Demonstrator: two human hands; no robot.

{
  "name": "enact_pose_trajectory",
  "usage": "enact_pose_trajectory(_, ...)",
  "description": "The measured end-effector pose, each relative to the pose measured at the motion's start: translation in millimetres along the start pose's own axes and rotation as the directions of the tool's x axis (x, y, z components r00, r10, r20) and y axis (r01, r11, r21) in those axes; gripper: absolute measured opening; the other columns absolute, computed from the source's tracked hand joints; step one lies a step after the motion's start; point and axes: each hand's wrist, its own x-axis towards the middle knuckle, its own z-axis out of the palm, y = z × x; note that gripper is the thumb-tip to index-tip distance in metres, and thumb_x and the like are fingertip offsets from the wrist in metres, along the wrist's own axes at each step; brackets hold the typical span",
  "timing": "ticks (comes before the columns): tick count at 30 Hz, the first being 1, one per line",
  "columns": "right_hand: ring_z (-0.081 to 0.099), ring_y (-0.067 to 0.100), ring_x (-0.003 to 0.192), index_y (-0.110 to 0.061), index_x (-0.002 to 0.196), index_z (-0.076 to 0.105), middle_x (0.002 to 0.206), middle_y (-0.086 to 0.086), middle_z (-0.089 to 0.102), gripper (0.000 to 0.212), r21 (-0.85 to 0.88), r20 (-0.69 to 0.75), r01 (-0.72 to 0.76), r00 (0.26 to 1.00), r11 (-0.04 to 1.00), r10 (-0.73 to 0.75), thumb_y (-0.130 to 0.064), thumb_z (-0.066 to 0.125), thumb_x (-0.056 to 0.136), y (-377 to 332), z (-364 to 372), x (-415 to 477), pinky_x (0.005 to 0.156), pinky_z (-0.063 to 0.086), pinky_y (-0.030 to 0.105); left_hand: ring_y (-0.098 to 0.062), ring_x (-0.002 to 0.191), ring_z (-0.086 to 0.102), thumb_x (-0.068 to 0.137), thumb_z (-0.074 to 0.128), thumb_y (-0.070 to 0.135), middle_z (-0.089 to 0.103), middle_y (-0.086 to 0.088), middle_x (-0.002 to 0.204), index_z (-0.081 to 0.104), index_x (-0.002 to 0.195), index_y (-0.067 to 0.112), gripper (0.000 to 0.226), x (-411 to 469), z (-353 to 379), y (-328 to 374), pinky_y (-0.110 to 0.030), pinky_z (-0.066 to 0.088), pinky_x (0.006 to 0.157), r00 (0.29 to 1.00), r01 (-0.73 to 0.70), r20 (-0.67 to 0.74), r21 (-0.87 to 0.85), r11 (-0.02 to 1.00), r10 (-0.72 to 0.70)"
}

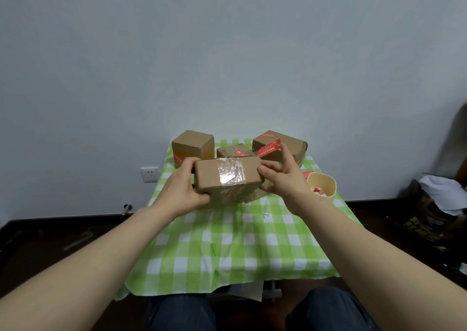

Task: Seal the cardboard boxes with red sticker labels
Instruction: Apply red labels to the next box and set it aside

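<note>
The box (227, 179) sits mid-frame over the bench (227, 242), with its long axis running left to right. The left hand (180, 191) and right hand (283, 179) each curl their fingers (270, 166) round one end. The cup (328, 200) of red stickers (317, 191) stands to the right, nearer the right hand.

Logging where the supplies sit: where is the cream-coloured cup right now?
In the head view the cream-coloured cup stands on the right side of the green checked cloth, just right of the right hand gripping the taped box.
</note>
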Motion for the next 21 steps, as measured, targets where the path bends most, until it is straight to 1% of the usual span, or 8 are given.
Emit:
enact_pose_trajectory(4,0.061,0.016,0.092,-0.034,0.148,0.016,0.096,0.002,0.068,0.088,-0.008,0.019,-0.032,0.999,0.999,0.032,0.009,0.057,0.084,-3,5,-1,0.069,0.05,0.034,-0.023,0.096,0.054,0.06,0.079,0.007,0.052,0.0,0.11,0.042,0.113,0.023,0.067,-7,1,-6,-0.042,0.05,0.077,0.997,-0.043,-0.051,0.111,0.993,0.049)
enact_pose_trajectory(7,0.059,0.016,0.088,-0.034,0.149,0.013,0.092,0.001,0.066,0.088,-0.059,0.02,-0.057,0.998,0.997,0.058,0.0,0.062,0.084,10,12,-9,0.076,0.051,0.041,-0.018,0.097,0.049,0.064,0.08,0.013,0.048,0.003,0.111,0.039,0.121,0.018,0.07,-24,10,-13,-0.031,0.041,0.073,1.0,-0.017,-0.007,0.24,0.971,0.019)
enact_pose_trajectory(9,0.059,0.015,0.088,-0.033,0.149,0.013,0.088,0.0,0.063,0.089,-0.092,0.02,-0.066,0.997,0.994,0.068,-0.002,0.066,0.083,20,14,-16,0.083,0.052,0.044,-0.017,0.097,0.047,0.064,0.08,0.016,0.046,0.002,0.112,0.037,0.121,0.018,0.072,-37,16,-17,-0.026,0.036,0.071,0.998,-0.024,0.054,0.235,0.972,0.012)
enact_pose_trajectory(13,0.059,0.015,0.084,-0.03,0.149,0.013,0.089,0.001,0.059,0.09,-0.109,-0.011,-0.075,0.997,0.991,0.074,0.008,0.061,0.082,37,9,-27,0.078,0.052,0.038,-0.015,0.112,0.043,0.064,0.078,0.016,0.042,0.001,0.125,0.035,0.129,0.02,0.078,-53,22,-24,-0.022,0.035,0.089,0.986,-0.108,0.148,0.179,0.978,0.081)
enact_pose_trajectory(16,0.062,0.018,0.089,-0.03,0.149,0.016,0.088,0.004,0.064,0.094,-0.164,-0.053,-0.102,0.994,0.981,0.095,0.009,0.063,0.078,51,3,-34,0.091,0.05,0.041,-0.013,0.124,0.035,0.065,0.081,0.02,0.036,-0.001,0.138,0.033,0.137,0.021,0.087,-63,25,-31,-0.029,0.033,0.105,0.963,-0.198,0.223,0.22,0.955,0.149)
enact_pose_trajectory(18,0.062,0.017,0.084,-0.03,0.148,0.02,0.087,0.007,0.065,0.092,-0.174,-0.074,-0.143,0.988,0.974,0.132,0.011,0.06,0.077,57,-1,-40,0.083,0.052,0.037,-0.014,0.133,0.029,0.064,0.084,0.026,0.03,-0.001,0.145,0.033,0.139,0.02,0.091,-70,29,-38,-0.031,0.026,0.113,0.951,-0.208,0.276,0.25,0.946,0.136)
enact_pose_trajectory(19,0.061,0.017,0.083,-0.031,0.147,0.021,0.09,0.01,0.064,0.09,-0.177,-0.082,-0.165,0.985,0.97,0.152,0.011,0.059,0.078,59,-2,-43,0.08,0.051,0.036,-0.014,0.136,0.026,0.064,0.085,0.028,0.026,0.0,0.147,0.033,0.141,0.02,0.093,-74,31,-41,-0.031,0.023,0.115,0.949,-0.196,0.294,0.263,0.945,0.115)
enact_pose_trajectory(21,0.059,0.021,0.092,-0.035,0.145,0.025,0.105,0.013,0.059,0.086,-0.215,-0.104,-0.187,0.98,0.958,0.168,0.009,0.058,0.079,62,-5,-49,0.083,0.051,0.037,-0.016,0.14,0.02,0.065,0.084,0.028,0.02,-0.001,0.15,0.03,0.143,0.018,0.095,-83,37,-46,-0.028,0.018,0.117,0.941,-0.187,0.327,0.299,0.936,0.084)
